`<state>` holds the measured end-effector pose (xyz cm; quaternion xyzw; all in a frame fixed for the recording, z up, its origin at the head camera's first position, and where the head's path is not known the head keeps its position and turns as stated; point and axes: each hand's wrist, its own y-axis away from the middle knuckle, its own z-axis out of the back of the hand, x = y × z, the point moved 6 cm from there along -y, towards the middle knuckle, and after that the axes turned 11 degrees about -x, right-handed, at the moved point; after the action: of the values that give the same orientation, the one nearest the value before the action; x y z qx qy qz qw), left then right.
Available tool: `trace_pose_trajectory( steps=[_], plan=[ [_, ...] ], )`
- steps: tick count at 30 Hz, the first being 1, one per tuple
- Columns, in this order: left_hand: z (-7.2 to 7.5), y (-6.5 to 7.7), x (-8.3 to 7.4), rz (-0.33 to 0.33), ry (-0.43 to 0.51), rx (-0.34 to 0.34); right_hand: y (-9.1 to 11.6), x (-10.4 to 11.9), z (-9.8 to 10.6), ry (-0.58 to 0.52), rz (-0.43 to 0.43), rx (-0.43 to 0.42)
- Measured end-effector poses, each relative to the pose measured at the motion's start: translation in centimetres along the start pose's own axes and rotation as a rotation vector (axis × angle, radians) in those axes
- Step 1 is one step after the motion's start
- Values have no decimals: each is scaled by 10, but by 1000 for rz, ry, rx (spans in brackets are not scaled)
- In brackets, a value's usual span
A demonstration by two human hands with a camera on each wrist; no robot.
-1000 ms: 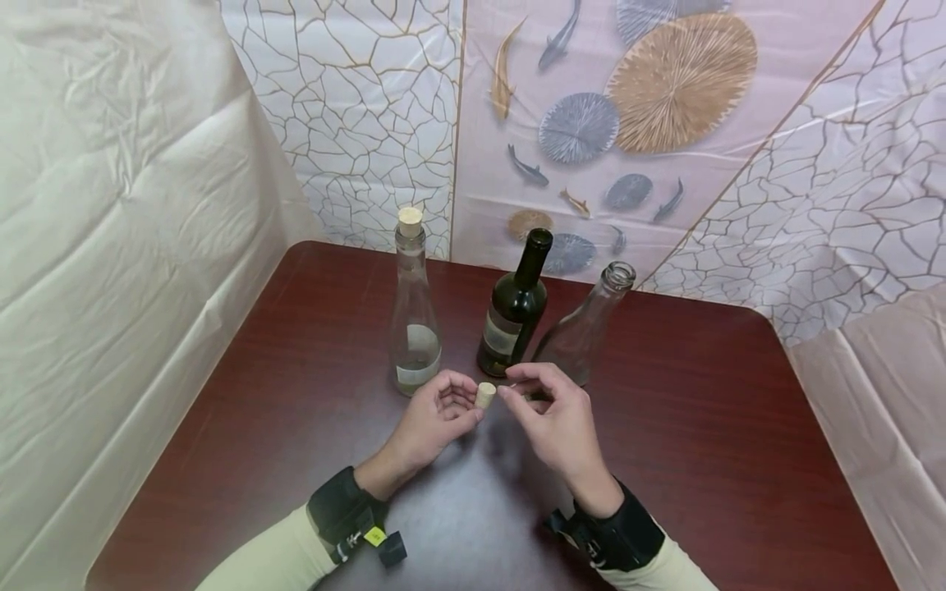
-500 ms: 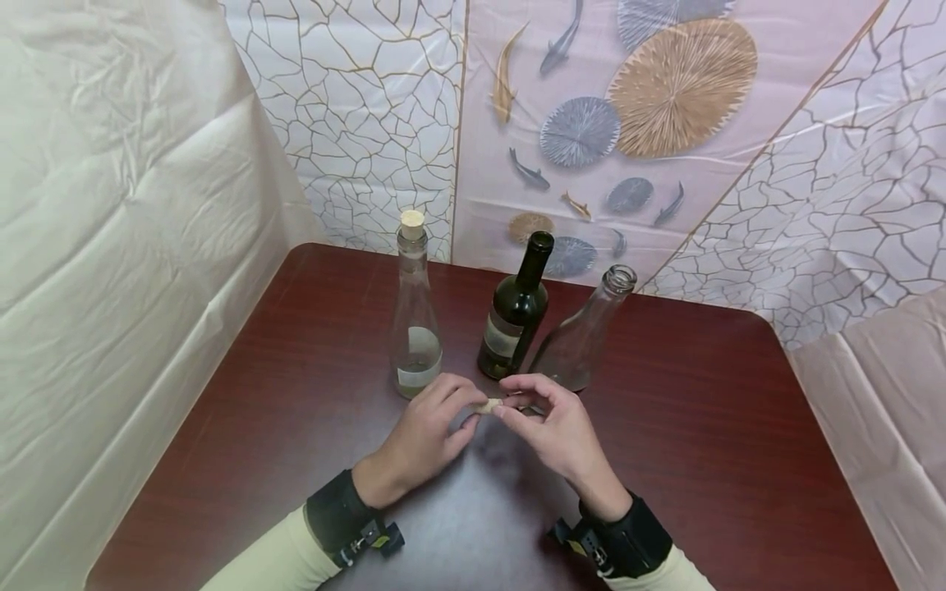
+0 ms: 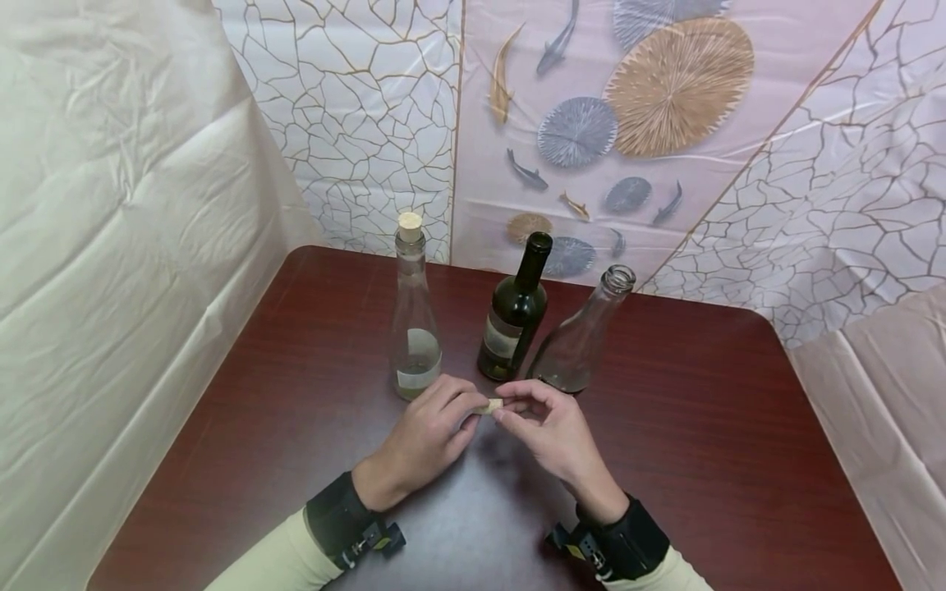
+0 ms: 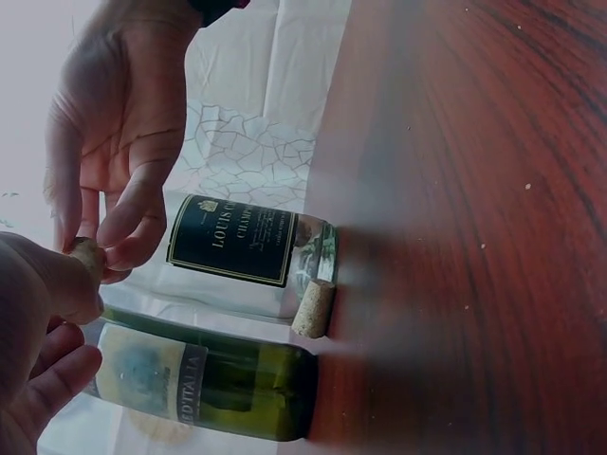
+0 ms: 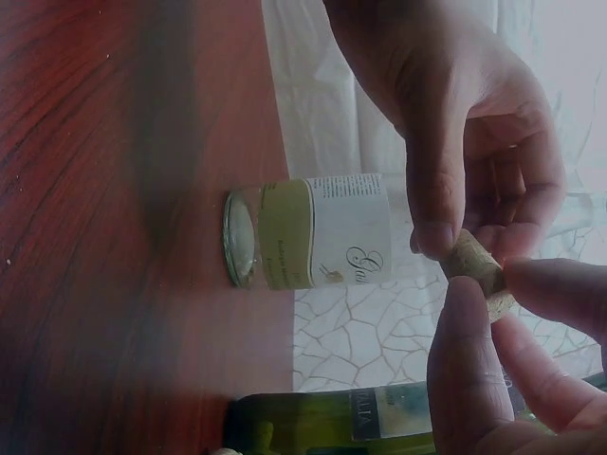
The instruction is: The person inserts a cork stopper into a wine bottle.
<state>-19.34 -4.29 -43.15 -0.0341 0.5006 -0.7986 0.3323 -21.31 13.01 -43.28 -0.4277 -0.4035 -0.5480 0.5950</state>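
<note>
Between the two hands is a small light-brown cork (image 3: 494, 405), lying roughly sideways above the table. My left hand (image 3: 424, 435) pinches one end with thumb and fingers. The other end is pinched by my right hand (image 3: 554, 428); in the right wrist view the cork (image 5: 474, 258) shows partly behind fingertips. Just beyond the hands stand three bottles. The left clear bottle (image 3: 415, 328) has a cork (image 3: 410, 226) in its mouth. A dark green wine bottle (image 3: 517, 300) and a right-hand clear bottle (image 3: 580, 341) have uncorked mouths.
In the left wrist view another cork (image 4: 314, 309) lies on the table beside the black-labelled clear bottle. The dark red table (image 3: 709, 427) is backed by patterned cloth (image 3: 355, 123), with a pale cloth (image 3: 148, 271) at the left.
A second ago the cork stood upright in my left hand, the right fingers close by. It has since been tipped sideways, and my right hand has taken its other end.
</note>
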Motion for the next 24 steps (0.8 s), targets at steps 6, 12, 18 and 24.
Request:
trace_pose_trajectory(
  steps=[6, 12, 18, 24],
  plan=[
    [-2, 3, 0, -8, 2, -11, 1, -2, -1, -23, -26, -6],
    [-4, 4, -1, -13, 9, -25, 0, -3, -1, -38, -42, -11],
    [-6, 5, -1, -8, 47, -18, 1, -5, 1, -30, -57, -11],
    [-8, -3, 1, 20, 117, -29, 0, -7, 6, -21, -44, -36]
  ],
)
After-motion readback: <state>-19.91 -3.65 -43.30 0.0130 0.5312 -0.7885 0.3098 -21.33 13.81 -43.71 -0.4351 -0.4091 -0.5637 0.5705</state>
